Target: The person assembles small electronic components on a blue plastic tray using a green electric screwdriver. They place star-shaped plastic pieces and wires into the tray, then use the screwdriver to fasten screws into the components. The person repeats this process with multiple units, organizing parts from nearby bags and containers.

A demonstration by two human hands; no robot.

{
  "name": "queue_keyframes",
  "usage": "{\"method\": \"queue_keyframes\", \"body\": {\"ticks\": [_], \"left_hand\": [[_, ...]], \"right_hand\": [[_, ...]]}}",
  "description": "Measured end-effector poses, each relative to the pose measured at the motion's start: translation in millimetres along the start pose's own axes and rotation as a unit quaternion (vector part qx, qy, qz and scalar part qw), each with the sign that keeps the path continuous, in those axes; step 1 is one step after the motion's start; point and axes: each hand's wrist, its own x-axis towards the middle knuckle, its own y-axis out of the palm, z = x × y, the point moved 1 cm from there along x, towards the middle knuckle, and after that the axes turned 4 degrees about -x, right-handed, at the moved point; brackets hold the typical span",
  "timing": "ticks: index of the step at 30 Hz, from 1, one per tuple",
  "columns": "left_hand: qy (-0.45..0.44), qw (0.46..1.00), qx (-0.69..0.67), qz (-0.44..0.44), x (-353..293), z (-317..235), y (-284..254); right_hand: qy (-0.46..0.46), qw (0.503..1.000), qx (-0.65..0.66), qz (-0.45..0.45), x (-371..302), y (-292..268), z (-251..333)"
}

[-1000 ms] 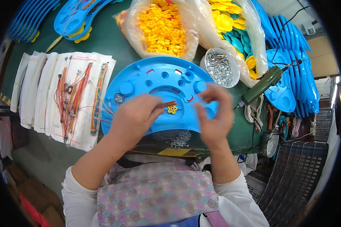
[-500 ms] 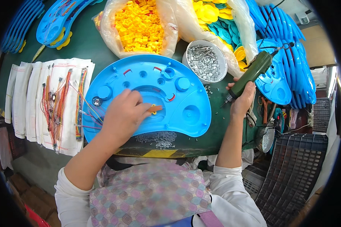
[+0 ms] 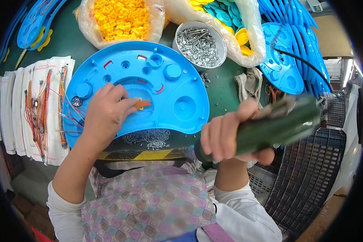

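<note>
In front of me lies a blue plastic housing (image 3: 189, 90), its hollow side up, with round recesses, posts and red wire pieces. Fingers pinched, my left hand (image 3: 108, 108) holds a small orange-brown circuit board (image 3: 142, 103) over the middle recess; a bit of yellow shows around it. Thin wires (image 3: 72, 118) run out from beside that hand to the left, and a round metallic disc (image 3: 76, 101) sits at the housing's left side. My right hand (image 3: 224, 135) is wrapped round a dark green electric screwdriver (image 3: 282, 127), raised near the housing's right corner and blurred by motion.
Loose screws (image 3: 151, 138) lie along the front edge. Behind stand a bowl of screws (image 3: 199, 46), a bag of yellow parts (image 3: 121, 20) and a bag of yellow and teal parts (image 3: 226, 18). White packets with wire bundles (image 3: 38, 113) are left; stacked blue housings (image 3: 304, 52) right.
My right hand has brought the screwdriver down and nearer to me, its cable swinging. My left hand keeps its pinch on the board. The whole view has shifted slightly.
</note>
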Motion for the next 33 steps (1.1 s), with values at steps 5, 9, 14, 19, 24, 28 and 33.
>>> {"method": "queue_keyframes", "body": {"ticks": [5,9,14,19,24,28,33], "left_hand": [[-0.028,0.999,-0.038,0.003,-5.4,0.0,4.5],[-0.04,0.998,-0.05,0.022,-2.0,-1.9,6.6],[-0.054,0.996,-0.072,0.025,-2.5,-1.3,5.0],[-0.082,0.988,-0.129,0.022,-5.2,1.5,-2.0],[-0.058,0.987,-0.148,0.012,-6.4,1.4,-8.3],[-0.058,0.982,-0.18,0.023,-6.3,6.2,-11.4],[-0.074,0.96,-0.26,0.068,-4.2,5.3,-17.5]], "right_hand": [[0.064,0.974,-0.191,-0.103,-37.6,16.7,4.3],[0.021,0.937,-0.253,-0.24,-60.6,24.1,-11.1],[0.009,0.915,-0.301,-0.268,-70.7,10.0,-9.8],[0.005,0.908,-0.313,-0.28,-76.5,11.3,8.8],[-0.107,0.938,-0.228,-0.239,-34.4,31.5,11.1],[-0.133,0.929,-0.236,-0.251,3.0,32.0,-16.2],[-0.114,0.938,-0.207,-0.254,33.3,17.1,-61.0]]}}
